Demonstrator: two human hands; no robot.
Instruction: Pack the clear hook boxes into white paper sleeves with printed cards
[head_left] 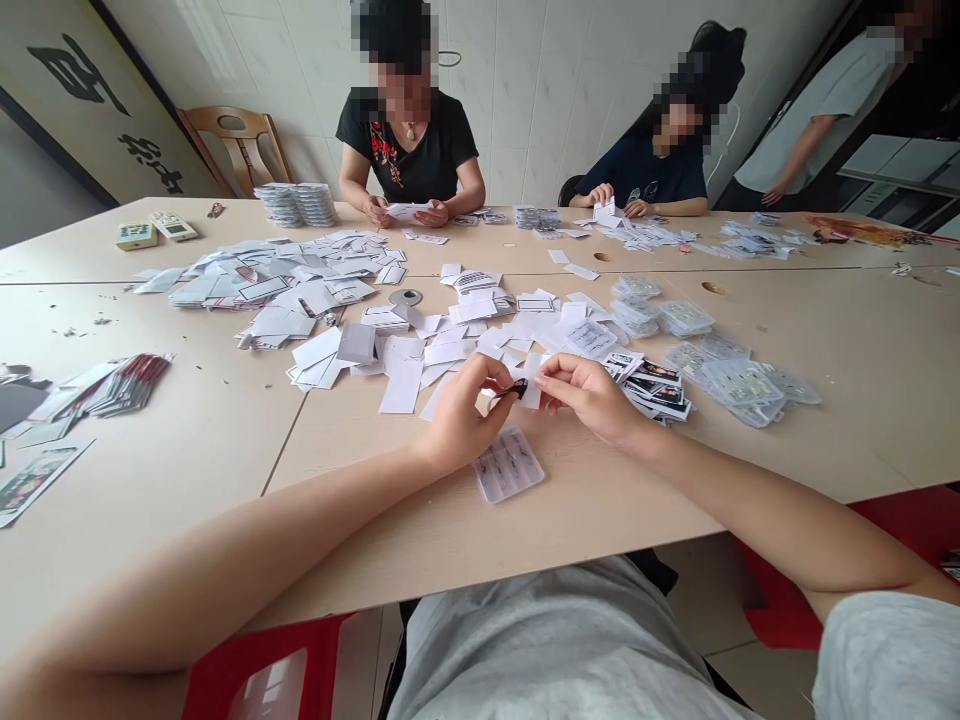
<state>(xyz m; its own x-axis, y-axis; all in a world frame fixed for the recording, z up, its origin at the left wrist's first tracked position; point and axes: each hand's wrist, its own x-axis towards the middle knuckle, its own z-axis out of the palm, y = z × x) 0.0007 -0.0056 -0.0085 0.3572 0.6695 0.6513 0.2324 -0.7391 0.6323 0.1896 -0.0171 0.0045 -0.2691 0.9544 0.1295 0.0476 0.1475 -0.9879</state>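
Note:
Near the table's front edge, my left hand (pixel 469 415) is closed on a small black item (pixel 514 388), too small to make out fully. Just to its right, my right hand (pixel 589 395) pinches a small white paper piece (pixel 532 385). The two hands are close together. Below them lies a clear plastic box (pixel 510 466) with several compartments holding small dark items, partly hidden by my left hand. Black-and-white printed cards (pixel 658 388) are piled beside my right hand. Loose white paper slips (pixel 450 345) spread beyond both hands.
More clear boxes (pixel 742 385) stand at the right of the wooden table (pixel 840 330). White envelopes (pixel 262 270) are heaped at the back left, printed packets (pixel 127 385) lie at the left. Two people (pixel 409 140) (pixel 671 160) sit opposite handling papers; another person stands at the far right.

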